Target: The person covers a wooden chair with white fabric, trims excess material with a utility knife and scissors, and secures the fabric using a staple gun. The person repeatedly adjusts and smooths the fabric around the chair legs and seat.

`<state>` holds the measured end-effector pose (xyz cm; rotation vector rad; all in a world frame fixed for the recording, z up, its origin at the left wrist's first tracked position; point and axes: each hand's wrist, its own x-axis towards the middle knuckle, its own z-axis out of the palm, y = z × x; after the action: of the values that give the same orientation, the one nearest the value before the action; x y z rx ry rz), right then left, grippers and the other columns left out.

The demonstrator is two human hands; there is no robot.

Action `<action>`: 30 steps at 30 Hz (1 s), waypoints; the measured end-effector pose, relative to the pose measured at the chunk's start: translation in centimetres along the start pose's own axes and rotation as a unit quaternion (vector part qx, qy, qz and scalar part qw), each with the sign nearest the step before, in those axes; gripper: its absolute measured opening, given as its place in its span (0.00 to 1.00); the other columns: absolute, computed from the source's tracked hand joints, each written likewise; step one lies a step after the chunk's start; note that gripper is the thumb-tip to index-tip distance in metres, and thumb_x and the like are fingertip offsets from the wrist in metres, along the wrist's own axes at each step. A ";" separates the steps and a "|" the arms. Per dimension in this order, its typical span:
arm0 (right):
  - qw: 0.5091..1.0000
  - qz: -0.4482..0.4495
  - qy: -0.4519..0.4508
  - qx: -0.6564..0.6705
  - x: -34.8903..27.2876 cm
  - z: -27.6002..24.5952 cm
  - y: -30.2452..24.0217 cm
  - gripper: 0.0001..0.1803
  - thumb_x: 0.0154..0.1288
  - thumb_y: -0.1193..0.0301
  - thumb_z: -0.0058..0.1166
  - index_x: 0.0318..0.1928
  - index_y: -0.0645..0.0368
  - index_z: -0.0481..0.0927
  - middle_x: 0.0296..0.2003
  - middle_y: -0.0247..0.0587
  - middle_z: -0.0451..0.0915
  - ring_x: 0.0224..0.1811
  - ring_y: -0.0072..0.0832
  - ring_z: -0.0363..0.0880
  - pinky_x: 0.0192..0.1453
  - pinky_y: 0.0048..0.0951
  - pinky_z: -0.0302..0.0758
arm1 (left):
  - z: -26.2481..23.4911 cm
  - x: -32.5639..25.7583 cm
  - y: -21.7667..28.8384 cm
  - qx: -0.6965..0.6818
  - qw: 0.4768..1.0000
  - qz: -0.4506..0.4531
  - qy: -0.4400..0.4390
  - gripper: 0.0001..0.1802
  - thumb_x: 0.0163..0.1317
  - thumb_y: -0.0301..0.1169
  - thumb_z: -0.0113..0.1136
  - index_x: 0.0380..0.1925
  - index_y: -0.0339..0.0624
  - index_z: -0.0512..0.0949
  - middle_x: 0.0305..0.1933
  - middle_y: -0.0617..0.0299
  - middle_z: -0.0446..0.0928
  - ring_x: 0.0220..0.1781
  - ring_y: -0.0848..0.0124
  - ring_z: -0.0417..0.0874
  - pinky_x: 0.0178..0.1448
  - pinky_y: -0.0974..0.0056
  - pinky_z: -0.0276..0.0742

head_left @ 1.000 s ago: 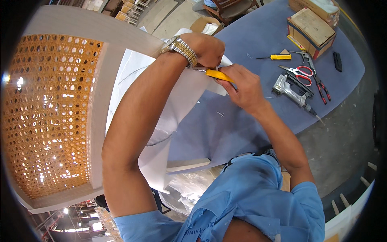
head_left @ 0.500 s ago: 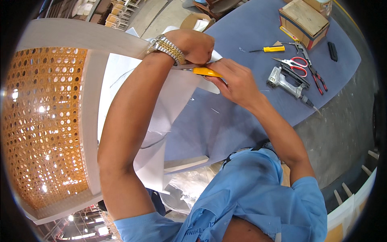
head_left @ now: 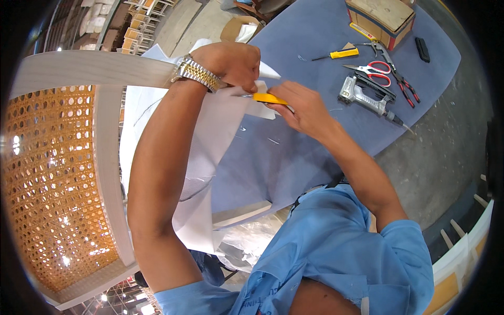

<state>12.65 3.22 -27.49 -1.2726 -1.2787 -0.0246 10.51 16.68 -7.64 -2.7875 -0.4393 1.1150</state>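
My left hand (head_left: 231,63), with a metal watch (head_left: 198,74) on the wrist, pinches the edge of a white fabric sheet (head_left: 210,136) that lies over a chair frame. My right hand (head_left: 304,107) grips a yellow utility knife (head_left: 265,98), its blade end pointing toward my left fingers at the fabric's edge. The chair has a pale wooden frame (head_left: 107,157) and a woven cane panel (head_left: 47,184) at the left. The fabric's far corner hangs over the blue-grey work surface (head_left: 315,47).
On the blue-grey surface at the upper right lie a staple gun (head_left: 365,95), red-handled scissors (head_left: 375,70), a yellow-handled screwdriver (head_left: 336,54), pliers (head_left: 401,81), a small black object (head_left: 421,49) and a wooden box (head_left: 380,18). Concrete floor (head_left: 436,163) lies to the right.
Both hands and the knife have shifted slightly left and down in view; the knife stays at the fabric edge between the hands.
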 end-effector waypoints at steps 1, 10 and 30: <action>1.000 0.008 -0.004 0.006 -0.4 -0.1 0.2 0.13 0.63 0.68 0.63 0.46 0.58 0.80 0.35 0.43 0.79 0.34 0.42 0.78 0.36 0.38 0.74 | 0.1 -0.1 -0.1 -0.006 1.000 0.007 0.010 0.19 0.50 0.40 0.72 0.35 0.35 0.86 0.35 0.52 0.86 0.38 0.60 0.86 0.44 0.61 0.79; 0.993 0.107 0.004 0.049 -4.2 0.0 0.4 0.13 0.64 0.69 0.62 0.47 0.58 0.78 0.39 0.45 0.81 0.40 0.45 0.81 0.42 0.40 0.77 | -0.2 0.6 0.5 -0.007 0.999 -0.037 -0.009 0.23 0.49 0.39 0.74 0.42 0.38 0.82 0.39 0.53 0.86 0.40 0.58 0.87 0.45 0.58 0.81; 0.965 0.154 0.041 0.210 -0.3 6.7 -4.7 0.17 0.61 0.75 0.60 0.50 0.59 0.72 0.38 0.52 0.83 0.40 0.53 0.82 0.42 0.48 0.78 | -0.1 0.9 0.1 -0.013 1.000 -0.017 0.000 0.20 0.48 0.40 0.74 0.37 0.36 0.87 0.36 0.48 0.86 0.38 0.56 0.87 0.46 0.60 0.81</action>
<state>5.03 5.91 -26.04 -1.0721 -0.9398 0.3938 11.20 16.91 -8.20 -2.7909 -0.5038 1.1109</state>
